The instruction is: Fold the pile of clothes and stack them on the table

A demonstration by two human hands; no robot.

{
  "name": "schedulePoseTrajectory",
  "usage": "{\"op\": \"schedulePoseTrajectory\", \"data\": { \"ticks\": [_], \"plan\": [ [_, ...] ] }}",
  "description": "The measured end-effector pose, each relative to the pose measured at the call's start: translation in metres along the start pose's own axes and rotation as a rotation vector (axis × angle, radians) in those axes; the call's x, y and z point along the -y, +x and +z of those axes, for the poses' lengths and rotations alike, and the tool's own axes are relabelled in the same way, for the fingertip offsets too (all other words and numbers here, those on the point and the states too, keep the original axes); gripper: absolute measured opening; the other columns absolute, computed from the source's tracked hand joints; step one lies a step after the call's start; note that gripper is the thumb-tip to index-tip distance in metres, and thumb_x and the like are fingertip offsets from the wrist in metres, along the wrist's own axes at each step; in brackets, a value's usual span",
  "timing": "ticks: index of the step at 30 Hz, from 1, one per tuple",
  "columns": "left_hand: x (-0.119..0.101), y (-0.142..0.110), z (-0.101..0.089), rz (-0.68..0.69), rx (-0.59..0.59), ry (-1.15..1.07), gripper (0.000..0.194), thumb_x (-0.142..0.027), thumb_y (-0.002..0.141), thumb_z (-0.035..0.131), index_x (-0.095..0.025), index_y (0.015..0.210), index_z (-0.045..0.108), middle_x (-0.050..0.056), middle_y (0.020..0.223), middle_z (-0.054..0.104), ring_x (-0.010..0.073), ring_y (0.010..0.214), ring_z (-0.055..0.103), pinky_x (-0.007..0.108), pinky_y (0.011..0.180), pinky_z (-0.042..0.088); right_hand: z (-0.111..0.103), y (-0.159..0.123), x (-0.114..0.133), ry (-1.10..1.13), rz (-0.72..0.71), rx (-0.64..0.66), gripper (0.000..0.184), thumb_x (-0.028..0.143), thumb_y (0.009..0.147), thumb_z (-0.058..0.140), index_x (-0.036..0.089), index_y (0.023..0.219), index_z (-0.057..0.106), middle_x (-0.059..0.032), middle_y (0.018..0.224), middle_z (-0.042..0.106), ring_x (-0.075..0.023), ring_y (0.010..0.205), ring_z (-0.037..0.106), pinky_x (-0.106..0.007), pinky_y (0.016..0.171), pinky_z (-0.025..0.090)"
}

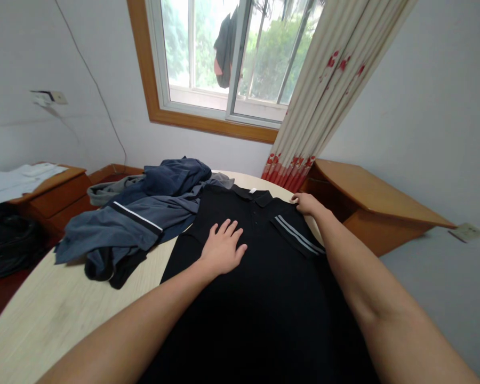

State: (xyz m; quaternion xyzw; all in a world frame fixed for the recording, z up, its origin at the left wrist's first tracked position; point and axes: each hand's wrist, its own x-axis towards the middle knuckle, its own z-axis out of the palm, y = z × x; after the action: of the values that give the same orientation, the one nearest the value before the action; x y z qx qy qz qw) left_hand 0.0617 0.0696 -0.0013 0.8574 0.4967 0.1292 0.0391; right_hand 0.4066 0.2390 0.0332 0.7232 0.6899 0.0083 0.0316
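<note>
A black polo shirt (260, 298) lies spread on the round table, its collar toward the window. Its right-hand sleeve, with two grey stripes, is folded inward over the chest; the sleeve on the other side does not show clearly. My left hand (223, 246) rests flat on the chest, fingers spread. At the shoulder near the collar, my right hand (304, 204) pinches the shirt's edge between thumb and fingers. A small white label shows inside the collar.
Left of the shirt, a heap of blue and grey clothes (144, 208) lies on the pale table (60, 304). Beyond the right arm stands a wooden desk (368, 192) beside a long curtain (324, 80). A wooden cabinet (60, 197) with papers and a black bag (12, 240) are far left.
</note>
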Motion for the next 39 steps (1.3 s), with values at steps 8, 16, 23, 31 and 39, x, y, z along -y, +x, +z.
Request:
{"op": "schedulePoseTrajectory", "data": {
  "ticks": [8, 16, 23, 31, 39],
  "plan": [
    [0.001, -0.001, 0.0, 0.014, -0.016, -0.003, 0.053, -0.046, 0.097, 0.039, -0.019, 0.14, 0.051, 0.011, 0.155, 0.039, 0.0283, 0.146, 0.028, 0.053, 0.115, 0.025, 0.024, -0.096, 0.041, 0.007, -0.098, -0.226, 0.054, 0.043, 0.096, 0.039, 0.014, 0.14, 0.05, -0.0159, 0.147, 0.048, -0.0301, 0.137, 0.041, -0.043, 0.114, 0.03],
    [0.001, -0.002, 0.001, 0.015, -0.019, -0.018, 0.052, -0.046, 0.097, 0.039, -0.02, 0.14, 0.051, 0.01, 0.155, 0.039, 0.0288, 0.146, 0.027, 0.054, 0.115, 0.025, 0.048, -0.096, 0.04, 0.128, 0.05, -0.011, 0.071, 0.062, 0.097, 0.023, 0.021, 0.154, 0.028, -0.0104, 0.162, 0.019, -0.0295, 0.149, 0.017, -0.058, 0.116, 0.02],
    [0.001, -0.001, 0.001, 0.011, -0.023, 0.002, 0.053, -0.047, 0.096, 0.039, -0.019, 0.14, 0.052, 0.01, 0.154, 0.039, 0.0277, 0.145, 0.028, 0.053, 0.115, 0.026, 0.042, -0.067, 0.044, 0.099, 0.11, -0.057, 0.073, 0.061, 0.097, 0.02, 0.015, 0.153, 0.029, -0.014, 0.161, 0.023, -0.0325, 0.148, 0.02, -0.06, 0.114, 0.021],
    [0.001, 0.0, 0.002, 0.009, -0.019, 0.005, 0.053, -0.047, 0.096, 0.039, -0.02, 0.14, 0.051, 0.009, 0.155, 0.039, 0.0272, 0.146, 0.027, 0.053, 0.115, 0.026, 0.017, -0.089, 0.075, -0.063, 0.006, -0.307, 0.054, 0.056, 0.096, 0.033, 0.018, 0.116, 0.066, -0.0167, 0.127, 0.06, -0.0327, 0.126, 0.047, -0.052, 0.111, 0.026],
    [0.001, -0.001, 0.001, 0.022, -0.038, 0.01, 0.053, -0.046, 0.097, 0.039, -0.018, 0.139, 0.052, 0.01, 0.154, 0.04, 0.0281, 0.145, 0.028, 0.053, 0.115, 0.026, 0.01, -0.13, 0.102, -0.085, -0.048, -0.148, 0.04, 0.046, 0.097, 0.041, 0.017, 0.112, 0.064, -0.0174, 0.118, 0.062, -0.0306, 0.11, 0.058, -0.038, 0.087, 0.047]
  ]
}}
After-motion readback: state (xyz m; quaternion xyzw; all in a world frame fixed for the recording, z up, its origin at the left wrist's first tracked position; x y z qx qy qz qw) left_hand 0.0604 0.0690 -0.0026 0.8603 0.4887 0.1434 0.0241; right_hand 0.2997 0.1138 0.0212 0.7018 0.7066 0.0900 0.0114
